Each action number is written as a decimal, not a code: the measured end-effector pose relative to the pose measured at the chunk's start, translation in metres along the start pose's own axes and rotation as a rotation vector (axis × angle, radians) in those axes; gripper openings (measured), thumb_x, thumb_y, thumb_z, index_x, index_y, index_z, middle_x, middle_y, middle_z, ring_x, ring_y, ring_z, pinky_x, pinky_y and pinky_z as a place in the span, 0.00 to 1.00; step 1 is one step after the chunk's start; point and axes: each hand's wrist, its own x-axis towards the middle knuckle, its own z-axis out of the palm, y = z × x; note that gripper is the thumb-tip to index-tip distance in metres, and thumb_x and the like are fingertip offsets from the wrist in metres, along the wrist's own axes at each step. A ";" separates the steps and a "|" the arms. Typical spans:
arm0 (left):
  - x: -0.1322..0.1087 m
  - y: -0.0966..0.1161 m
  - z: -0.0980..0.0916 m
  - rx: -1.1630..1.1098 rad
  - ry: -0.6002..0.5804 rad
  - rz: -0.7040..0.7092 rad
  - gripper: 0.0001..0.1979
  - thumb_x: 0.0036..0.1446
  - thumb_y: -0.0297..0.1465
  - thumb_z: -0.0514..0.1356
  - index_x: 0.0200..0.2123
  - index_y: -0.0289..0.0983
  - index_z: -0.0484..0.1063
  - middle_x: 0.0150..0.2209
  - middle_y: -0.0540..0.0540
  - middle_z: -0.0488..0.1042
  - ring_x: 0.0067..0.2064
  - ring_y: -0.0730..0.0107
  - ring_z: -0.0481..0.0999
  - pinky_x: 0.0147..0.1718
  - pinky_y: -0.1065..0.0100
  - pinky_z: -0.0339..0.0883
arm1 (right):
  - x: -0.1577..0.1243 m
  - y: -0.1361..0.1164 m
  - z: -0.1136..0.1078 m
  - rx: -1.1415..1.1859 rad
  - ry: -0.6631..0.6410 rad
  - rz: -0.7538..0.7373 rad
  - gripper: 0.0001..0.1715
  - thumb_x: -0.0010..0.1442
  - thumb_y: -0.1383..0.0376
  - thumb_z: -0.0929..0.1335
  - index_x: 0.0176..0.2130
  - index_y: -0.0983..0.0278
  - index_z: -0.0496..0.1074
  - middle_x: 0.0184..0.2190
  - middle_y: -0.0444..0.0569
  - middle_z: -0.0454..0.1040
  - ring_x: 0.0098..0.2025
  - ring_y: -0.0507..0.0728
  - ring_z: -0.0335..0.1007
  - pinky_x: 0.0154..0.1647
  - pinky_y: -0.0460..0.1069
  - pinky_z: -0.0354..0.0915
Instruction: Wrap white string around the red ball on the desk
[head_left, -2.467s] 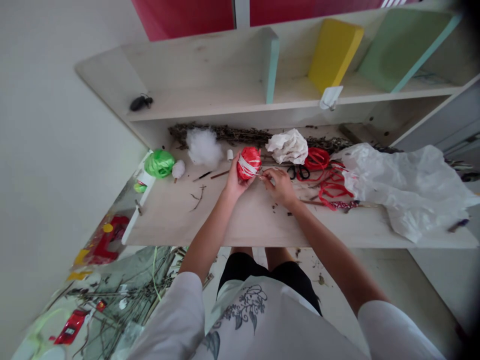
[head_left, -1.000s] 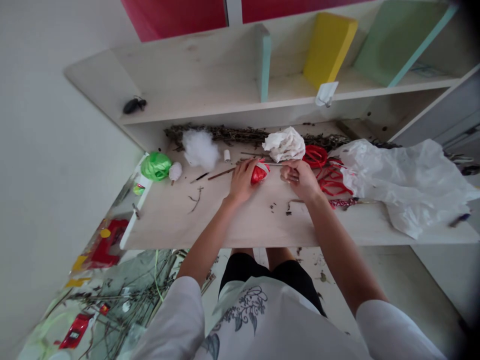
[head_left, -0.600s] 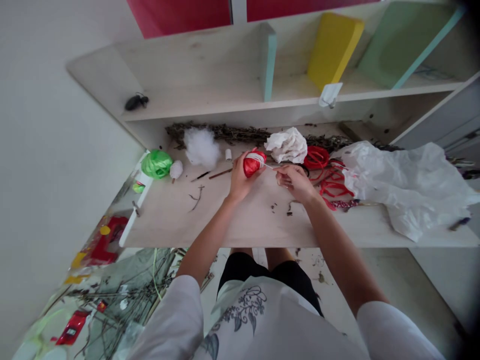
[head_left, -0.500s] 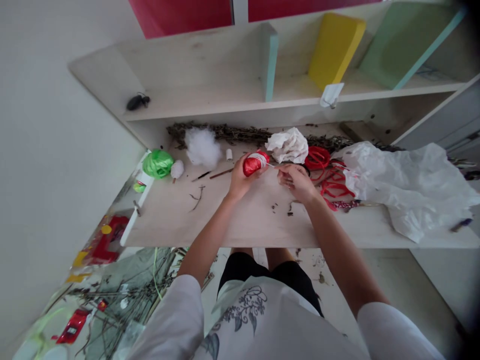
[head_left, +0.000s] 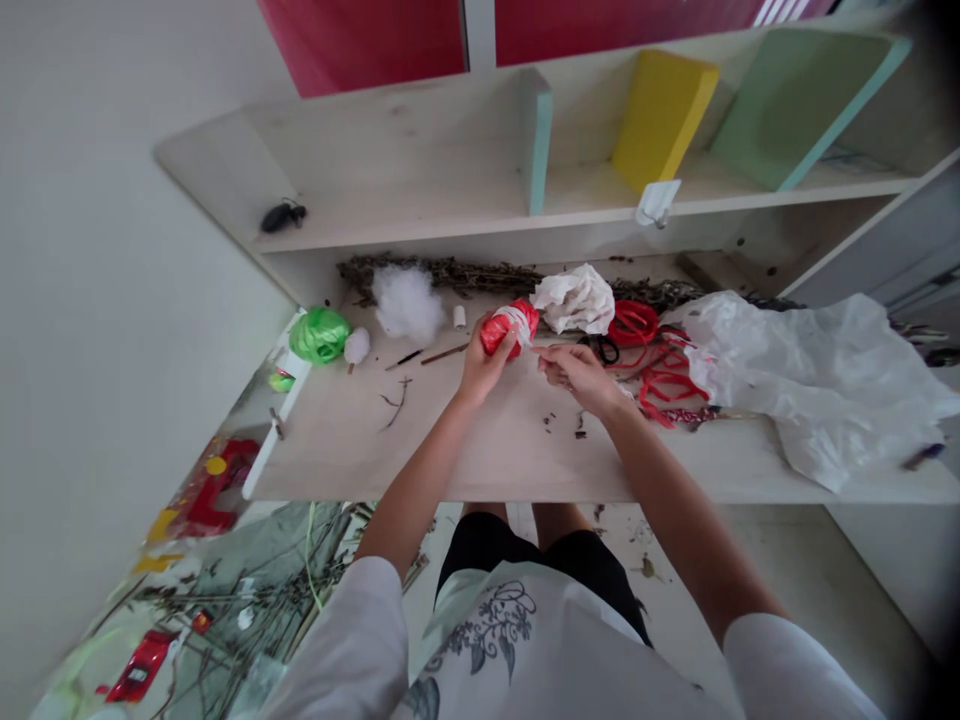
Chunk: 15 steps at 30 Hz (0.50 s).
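Being clasped in left hand [head_left: 480, 366] fingers, red ball [head_left: 504, 332] is being tilted; right hand [head_left: 577, 370], fingers pinching white thread [head_left: 519, 317], is being drawn nearer.

The ball [head_left: 504, 330] in your left hand [head_left: 480, 365] is red, banded with white string [head_left: 519, 317]. Your desk [head_left: 450, 450] is pale wood grain. At its left edge sits a bright green ribbon roll [head_left: 319, 334]. Along the back edge are white stuffing [head_left: 407, 300], white crumpled paper [head_left: 576, 298] and dark brown twigs [head_left: 480, 272]. Toward the right edge are red ribbon loops [head_left: 649, 350] and a milky white plastic bag [head_left: 810, 370]. Your shirt [head_left: 495, 640] is white with a grey floral print.
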 end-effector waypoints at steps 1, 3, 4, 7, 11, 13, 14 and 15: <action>0.000 0.001 0.001 -0.056 0.007 -0.077 0.27 0.55 0.46 0.63 0.56 0.45 0.66 0.53 0.44 0.73 0.55 0.60 0.72 0.51 0.58 0.69 | -0.001 0.001 0.002 -0.020 -0.018 0.002 0.21 0.49 0.50 0.72 0.20 0.64 0.71 0.11 0.36 0.50 0.16 0.45 0.39 0.19 0.46 0.38; 0.000 0.003 0.002 -0.166 0.019 -0.200 0.30 0.54 0.49 0.63 0.58 0.46 0.65 0.54 0.44 0.72 0.52 0.59 0.75 0.46 0.58 0.73 | -0.002 0.002 0.006 -0.065 -0.048 0.002 0.23 0.50 0.48 0.72 0.22 0.64 0.73 0.11 0.35 0.50 0.16 0.45 0.40 0.20 0.47 0.39; 0.000 0.004 0.002 -0.217 0.016 -0.240 0.31 0.54 0.50 0.63 0.58 0.47 0.64 0.54 0.44 0.72 0.51 0.59 0.76 0.44 0.58 0.74 | -0.002 0.002 0.008 -0.089 -0.056 0.003 0.24 0.50 0.46 0.72 0.23 0.64 0.73 0.12 0.35 0.50 0.17 0.45 0.40 0.20 0.47 0.39; 0.001 0.009 0.001 -0.351 -0.005 -0.334 0.33 0.54 0.53 0.60 0.60 0.47 0.63 0.54 0.43 0.73 0.49 0.59 0.78 0.41 0.61 0.75 | -0.003 0.003 0.010 -0.164 -0.062 0.007 0.27 0.50 0.43 0.70 0.24 0.64 0.73 0.12 0.36 0.50 0.17 0.46 0.40 0.21 0.47 0.39; 0.003 0.011 -0.002 -0.440 -0.030 -0.487 0.37 0.54 0.57 0.56 0.60 0.41 0.65 0.52 0.37 0.75 0.45 0.58 0.79 0.35 0.66 0.75 | -0.003 0.003 0.010 -0.230 -0.079 0.008 0.29 0.51 0.41 0.69 0.26 0.65 0.75 0.14 0.37 0.50 0.18 0.47 0.41 0.22 0.48 0.39; 0.004 0.010 -0.003 -0.461 -0.049 -0.530 0.38 0.55 0.59 0.54 0.59 0.39 0.67 0.49 0.36 0.77 0.43 0.57 0.80 0.33 0.65 0.75 | -0.003 0.004 0.010 -0.251 -0.079 0.026 0.29 0.51 0.41 0.68 0.28 0.65 0.75 0.15 0.37 0.49 0.19 0.47 0.41 0.22 0.48 0.39; 0.004 0.010 -0.003 -0.474 -0.058 -0.541 0.38 0.55 0.59 0.52 0.58 0.38 0.68 0.48 0.36 0.78 0.43 0.56 0.80 0.33 0.65 0.75 | -0.003 0.005 0.010 -0.261 -0.074 0.032 0.29 0.51 0.41 0.68 0.28 0.65 0.75 0.15 0.37 0.48 0.19 0.47 0.41 0.22 0.48 0.39; 0.004 0.009 -0.004 -0.492 -0.066 -0.549 0.37 0.56 0.59 0.51 0.57 0.38 0.69 0.47 0.37 0.78 0.43 0.56 0.80 0.32 0.65 0.75 | -0.003 0.006 0.009 -0.271 -0.070 0.034 0.30 0.51 0.41 0.68 0.28 0.65 0.75 0.16 0.37 0.48 0.19 0.47 0.41 0.22 0.48 0.40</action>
